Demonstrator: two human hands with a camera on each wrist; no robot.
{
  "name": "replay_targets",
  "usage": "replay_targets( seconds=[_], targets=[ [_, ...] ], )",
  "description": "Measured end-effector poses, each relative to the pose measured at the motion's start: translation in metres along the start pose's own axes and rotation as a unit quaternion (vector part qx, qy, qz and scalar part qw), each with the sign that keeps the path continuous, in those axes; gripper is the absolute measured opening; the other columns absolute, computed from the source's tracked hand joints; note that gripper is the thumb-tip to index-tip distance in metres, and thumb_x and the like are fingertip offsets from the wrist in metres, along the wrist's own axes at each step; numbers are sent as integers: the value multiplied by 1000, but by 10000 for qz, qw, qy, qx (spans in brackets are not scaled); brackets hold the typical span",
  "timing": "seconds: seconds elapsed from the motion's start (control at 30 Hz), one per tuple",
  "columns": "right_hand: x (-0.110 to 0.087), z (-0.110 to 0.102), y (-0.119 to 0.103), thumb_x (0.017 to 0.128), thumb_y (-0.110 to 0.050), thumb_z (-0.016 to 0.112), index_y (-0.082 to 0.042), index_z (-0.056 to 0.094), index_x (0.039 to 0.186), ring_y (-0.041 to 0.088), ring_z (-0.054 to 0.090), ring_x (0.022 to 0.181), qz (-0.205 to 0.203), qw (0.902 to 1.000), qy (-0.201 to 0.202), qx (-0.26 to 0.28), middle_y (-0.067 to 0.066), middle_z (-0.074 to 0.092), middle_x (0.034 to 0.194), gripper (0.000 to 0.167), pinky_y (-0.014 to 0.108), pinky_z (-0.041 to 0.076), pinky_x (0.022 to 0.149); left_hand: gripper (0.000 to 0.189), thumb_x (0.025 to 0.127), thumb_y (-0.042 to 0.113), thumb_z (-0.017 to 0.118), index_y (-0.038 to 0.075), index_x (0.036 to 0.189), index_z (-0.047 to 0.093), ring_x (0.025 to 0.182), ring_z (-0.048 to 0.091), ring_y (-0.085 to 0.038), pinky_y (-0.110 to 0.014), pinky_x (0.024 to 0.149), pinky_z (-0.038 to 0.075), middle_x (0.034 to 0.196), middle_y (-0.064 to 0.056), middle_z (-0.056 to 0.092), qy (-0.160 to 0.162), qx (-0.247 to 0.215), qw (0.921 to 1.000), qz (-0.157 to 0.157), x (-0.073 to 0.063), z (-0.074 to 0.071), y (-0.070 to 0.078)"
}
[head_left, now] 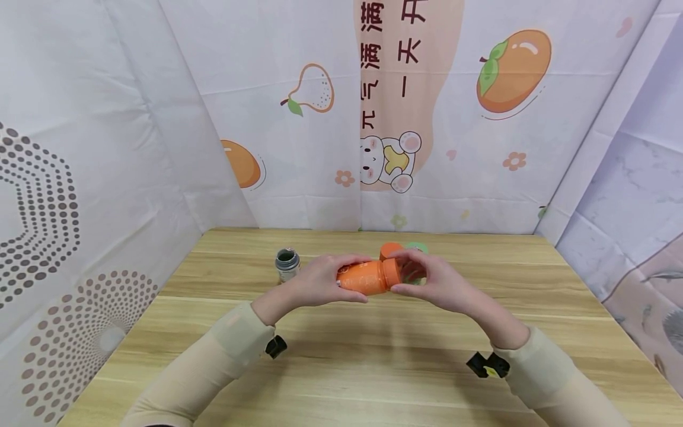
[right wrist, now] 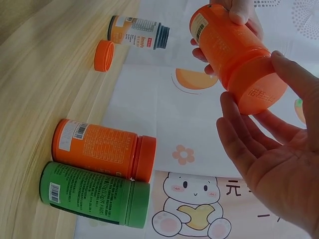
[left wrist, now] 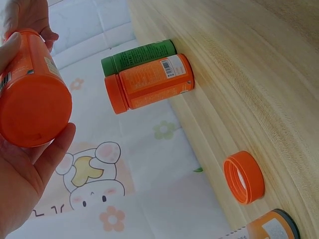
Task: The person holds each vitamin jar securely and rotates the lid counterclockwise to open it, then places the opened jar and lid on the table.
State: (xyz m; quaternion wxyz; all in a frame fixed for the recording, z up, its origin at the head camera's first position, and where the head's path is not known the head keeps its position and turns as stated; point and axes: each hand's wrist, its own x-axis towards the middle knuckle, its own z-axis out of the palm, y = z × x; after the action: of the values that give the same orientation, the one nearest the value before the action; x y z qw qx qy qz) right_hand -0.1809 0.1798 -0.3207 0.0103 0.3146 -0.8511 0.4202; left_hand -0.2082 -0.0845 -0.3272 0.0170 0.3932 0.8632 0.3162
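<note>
An orange pill bottle (head_left: 361,277) is held tilted on its side above the table. My left hand (head_left: 316,280) grips its body near the base, thumb and fingers on opposite sides. At the other end, my right hand (head_left: 443,286) pinches the ribless orange cap (right wrist: 256,89) at its rim between thumb and fingertips. The cap sits on the bottle's mouth, with raised lettering on its top in the right wrist view. The flat orange base of the bottle faces the left wrist camera.
Another orange bottle (right wrist: 99,149) and a green bottle (right wrist: 89,194), both capped, stand side by side at the back. To the left stands an uncapped bottle (head_left: 288,264) with a grey neck. A loose orange cap (right wrist: 103,56) lies on the wooden table (head_left: 320,367).
</note>
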Motion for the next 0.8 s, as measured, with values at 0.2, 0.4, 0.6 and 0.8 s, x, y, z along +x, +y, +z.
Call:
replay_targets(
  seconds=[0.2, 0.4, 0.6, 0.8],
  targets=[
    [1, 1, 0, 81, -16, 81, -8, 59, 126, 13, 63, 88, -154, 9998, 32, -79, -2, 63, 101, 50, 32, 53, 79, 65, 78, 38, 82, 18, 134, 58, 89, 58, -8, -30, 74, 50, 112, 5, 66, 47, -27, 10000, 56, -1, -1, -1],
    [2, 1, 0, 80, -13, 81, -8, 58, 128, 15, 63, 88, -332, 9993, 73, -139, -1, 64, 99, 53, 31, 53, 76, 65, 77, 39, 82, 18, 134, 58, 88, 58, -9, -30, 74, 50, 112, 5, 65, 110, -64, 9999, 39, -2, -1, -3],
    [0, 0, -1, 79, -8, 81, -8, 57, 128, 18, 63, 90, -285, 9993, 195, -125, -1, 64, 101, 54, 31, 52, 77, 65, 77, 40, 82, 20, 134, 58, 90, 57, -9, -31, 75, 50, 112, 7, 65, 153, -202, 9997, -23, -4, -2, -6],
    [0, -1, 0, 80, -10, 81, -10, 57, 128, 17, 62, 93, -208, 9995, 205, -114, -2, 64, 103, 54, 35, 52, 79, 66, 77, 41, 82, 19, 134, 58, 89, 58, -9, -31, 75, 49, 113, 6, 65, 222, -94, 9997, -42, -6, -3, -7]
  ],
)
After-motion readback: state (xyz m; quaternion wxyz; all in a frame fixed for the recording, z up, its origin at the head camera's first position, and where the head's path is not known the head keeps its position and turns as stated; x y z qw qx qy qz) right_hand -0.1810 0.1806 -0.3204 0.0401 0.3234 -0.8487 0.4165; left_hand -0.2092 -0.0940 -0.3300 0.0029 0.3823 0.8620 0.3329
